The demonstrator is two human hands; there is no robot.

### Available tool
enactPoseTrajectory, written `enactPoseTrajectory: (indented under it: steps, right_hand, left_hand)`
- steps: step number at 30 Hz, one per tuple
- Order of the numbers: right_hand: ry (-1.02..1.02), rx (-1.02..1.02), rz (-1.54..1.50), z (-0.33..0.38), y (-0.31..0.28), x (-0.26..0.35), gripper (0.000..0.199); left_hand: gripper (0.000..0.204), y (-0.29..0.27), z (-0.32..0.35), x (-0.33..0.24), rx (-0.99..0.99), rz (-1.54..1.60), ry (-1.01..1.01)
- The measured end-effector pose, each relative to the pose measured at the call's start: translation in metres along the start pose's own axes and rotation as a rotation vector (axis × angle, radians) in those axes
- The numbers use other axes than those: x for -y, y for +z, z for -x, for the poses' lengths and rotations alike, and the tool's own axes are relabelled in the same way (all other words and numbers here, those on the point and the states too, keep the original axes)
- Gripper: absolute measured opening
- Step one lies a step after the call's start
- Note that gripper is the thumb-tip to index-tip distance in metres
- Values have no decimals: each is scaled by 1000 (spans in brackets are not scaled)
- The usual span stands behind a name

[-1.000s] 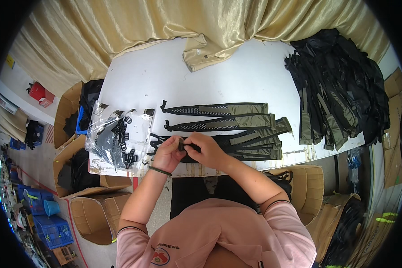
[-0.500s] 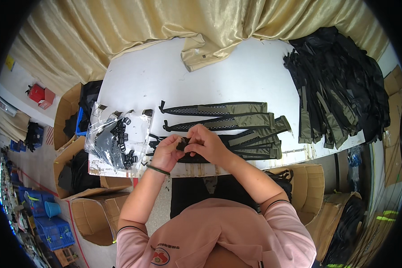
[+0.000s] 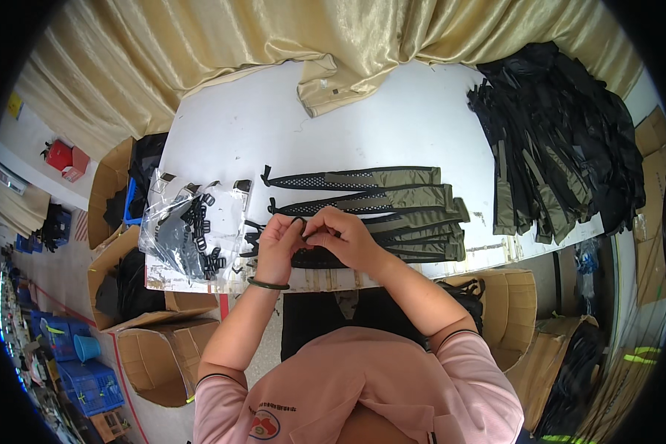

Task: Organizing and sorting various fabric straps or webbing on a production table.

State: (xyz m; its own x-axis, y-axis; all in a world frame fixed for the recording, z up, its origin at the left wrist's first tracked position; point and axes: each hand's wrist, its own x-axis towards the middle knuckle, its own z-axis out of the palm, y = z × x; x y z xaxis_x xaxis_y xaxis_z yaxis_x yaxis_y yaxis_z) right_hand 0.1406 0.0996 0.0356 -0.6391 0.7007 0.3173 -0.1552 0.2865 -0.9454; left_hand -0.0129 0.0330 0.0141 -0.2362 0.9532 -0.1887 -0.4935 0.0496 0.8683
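My left hand (image 3: 277, 243) and my right hand (image 3: 340, 235) meet over the table's near edge, fingers pinched together on a black strap end (image 3: 300, 222). A small dark loop of it shows above the left fingertips; the rest is hidden by the fingers. Beneath and beyond my hands lie black mesh and olive straps: one strap (image 3: 407, 177) farthest, another (image 3: 420, 198) nearer, and several overlapping straps (image 3: 425, 244) beside my right wrist. Left of my left hand, a clear plastic bag (image 3: 169, 244) lies with several black buckles (image 3: 213, 262) on or in it.
A large heap of black and olive straps (image 3: 547, 148) covers the white table's (image 3: 274, 118) right end. A gold curtain (image 3: 222, 37) hangs behind, one fold lying on the tabletop. Cardboard boxes (image 3: 152, 362) stand left and right below the table; blue crates (image 3: 89, 385) are farther left.
Both hands have shifted slightly away from me and stay pinched together. A dark loop now shows above the left fingertips. The nearer overlapping straps have moved a little closer together.
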Motion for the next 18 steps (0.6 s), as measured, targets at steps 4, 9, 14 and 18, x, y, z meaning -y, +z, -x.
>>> enactPoseTrajectory:
  steps: [4,9,14,18]
  right_hand:
    - [261,41,-145,-3,-4,-4,18]
    - [322,9,-120,-1,-4,-15,27]
    - [382,-44,-113,-2,-1,-17,26]
    - [440,-62,-296,-1,-4,-13,25]
  left_hand:
    - [6,-4,-1,2,-15,-71,80]
    - [6,-2,1,6,-27,-93,140]
    - [9,-3,4,8,-18,-285,256]
    - [23,-3,9,9,160,-279,348]
